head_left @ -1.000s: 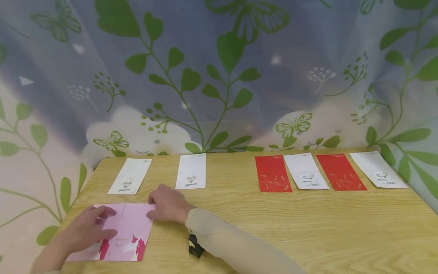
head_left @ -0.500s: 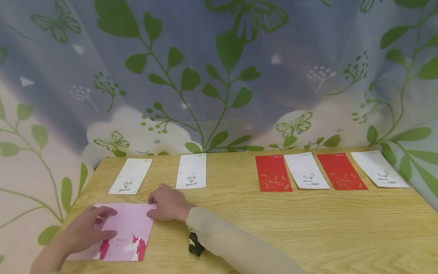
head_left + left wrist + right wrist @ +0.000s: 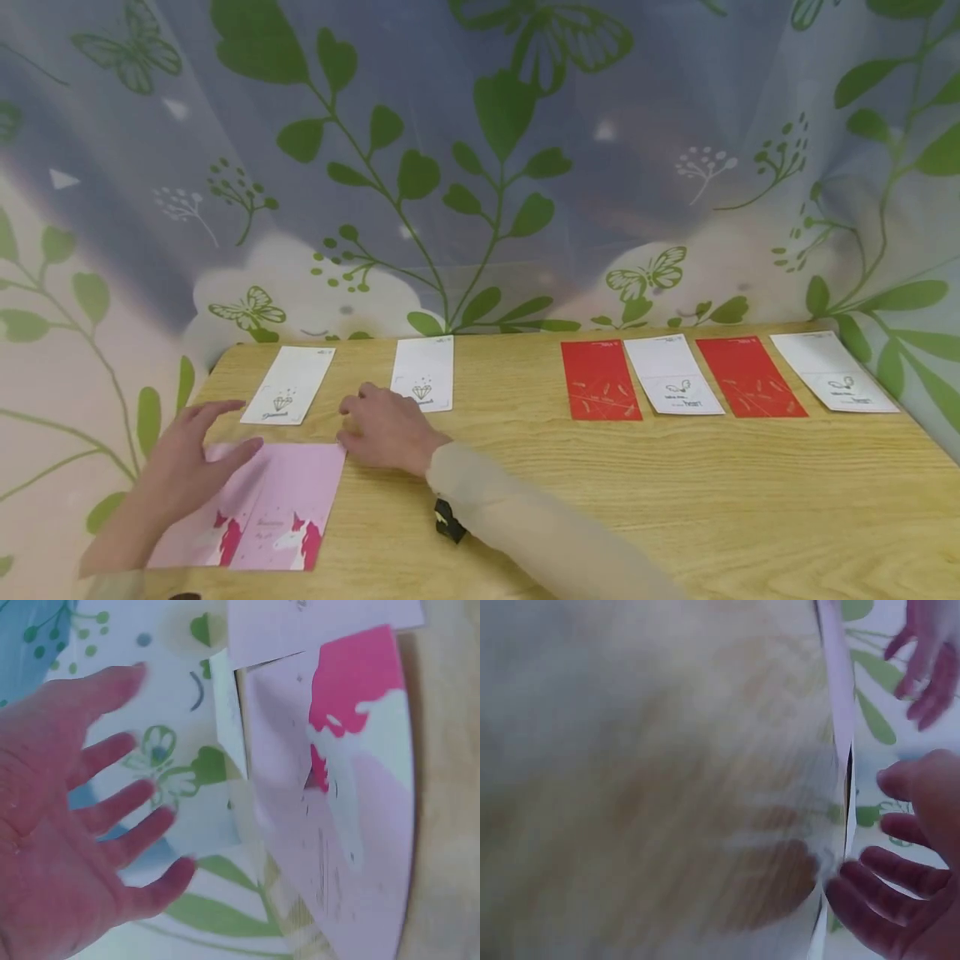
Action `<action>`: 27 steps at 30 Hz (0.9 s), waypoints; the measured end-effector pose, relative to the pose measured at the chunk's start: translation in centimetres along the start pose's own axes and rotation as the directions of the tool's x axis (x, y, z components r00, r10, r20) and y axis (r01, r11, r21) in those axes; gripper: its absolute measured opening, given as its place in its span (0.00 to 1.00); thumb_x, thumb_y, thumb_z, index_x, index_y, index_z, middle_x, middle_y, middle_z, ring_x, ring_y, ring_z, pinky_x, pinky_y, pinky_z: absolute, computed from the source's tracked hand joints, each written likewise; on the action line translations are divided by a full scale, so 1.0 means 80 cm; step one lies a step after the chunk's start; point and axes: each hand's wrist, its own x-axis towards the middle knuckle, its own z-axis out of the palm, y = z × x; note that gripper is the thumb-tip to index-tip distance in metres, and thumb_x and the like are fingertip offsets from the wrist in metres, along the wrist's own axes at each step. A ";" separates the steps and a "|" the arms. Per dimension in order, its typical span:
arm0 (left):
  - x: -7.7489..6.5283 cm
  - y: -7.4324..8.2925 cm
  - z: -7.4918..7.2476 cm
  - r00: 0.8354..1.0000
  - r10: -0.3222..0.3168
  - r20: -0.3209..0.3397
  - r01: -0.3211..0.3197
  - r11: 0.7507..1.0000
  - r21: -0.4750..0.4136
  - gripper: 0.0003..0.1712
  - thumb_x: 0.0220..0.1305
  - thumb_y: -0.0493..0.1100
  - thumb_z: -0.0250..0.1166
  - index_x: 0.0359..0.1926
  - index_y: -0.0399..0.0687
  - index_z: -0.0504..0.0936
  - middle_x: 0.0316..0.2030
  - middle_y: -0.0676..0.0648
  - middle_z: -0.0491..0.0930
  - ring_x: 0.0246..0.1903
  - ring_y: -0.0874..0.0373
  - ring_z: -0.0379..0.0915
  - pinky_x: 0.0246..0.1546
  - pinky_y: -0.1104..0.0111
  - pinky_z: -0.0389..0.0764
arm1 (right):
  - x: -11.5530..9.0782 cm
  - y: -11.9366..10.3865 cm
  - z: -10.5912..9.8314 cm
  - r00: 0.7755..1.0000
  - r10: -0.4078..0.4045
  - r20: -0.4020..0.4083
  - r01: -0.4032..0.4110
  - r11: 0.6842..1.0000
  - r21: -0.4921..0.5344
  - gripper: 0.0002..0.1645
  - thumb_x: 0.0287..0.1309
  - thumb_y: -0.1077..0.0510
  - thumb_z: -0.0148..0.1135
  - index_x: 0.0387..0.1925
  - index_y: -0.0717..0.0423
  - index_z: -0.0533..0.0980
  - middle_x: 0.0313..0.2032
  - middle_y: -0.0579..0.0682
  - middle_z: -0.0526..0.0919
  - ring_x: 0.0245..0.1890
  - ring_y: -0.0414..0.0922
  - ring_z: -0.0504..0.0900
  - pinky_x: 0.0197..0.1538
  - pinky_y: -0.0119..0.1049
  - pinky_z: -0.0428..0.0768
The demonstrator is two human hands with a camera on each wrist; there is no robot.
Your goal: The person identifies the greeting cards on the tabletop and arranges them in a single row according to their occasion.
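While the left hand (image 3: pixel 180 467) hangs over the left pink card (image 3: pixel 198 533), its fingers and thumb spread apart with nothing between them, the right hand (image 3: pixel 393 433) is low at the far right corner of the right pink card (image 3: pixel 296 483). Its fingers are loosely bent and apart, as the right wrist view shows, and hold nothing; whether a fingertip touches that corner, I cannot tell. Both pink cards lie flat at the near left of the tabletop (image 3: pixel 600 500), side by side, each printed with a white unicorn with a bright pink mane at its near end. Beyond them lie two white cards bearing a gold diamond, the left one (image 3: pixel 288 383) slanted and the other (image 3: pixel 423 371) nearly straight, its near left corner hidden behind the right hand. Farther right, well apart from these, runs a row of four: a red card (image 3: pixel 600 379), a white card with a winged heart (image 3: pixel 672 373), another red card (image 3: pixel 750 375) and another winged-heart card (image 3: pixel 832 369). A beige sleeve (image 3: pixel 540 525) covers the right forearm, with a small black object (image 3: pixel 448 521) beside it near the wrist. Fabric (image 3: pixel 555 200) printed with green leaves and butterflies hangs behind the tabletop.
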 end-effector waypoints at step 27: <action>0.115 0.008 0.026 0.867 -0.355 0.349 0.288 0.930 0.229 0.60 0.61 0.74 0.61 0.64 0.18 0.63 0.59 0.13 0.61 0.56 0.18 0.60 0.54 0.31 0.71 | 0.003 0.048 -0.008 0.993 0.105 0.045 -0.100 0.991 -0.085 0.43 0.70 0.29 0.52 0.79 0.38 0.57 0.81 0.52 0.53 0.81 0.57 0.54 0.78 0.60 0.58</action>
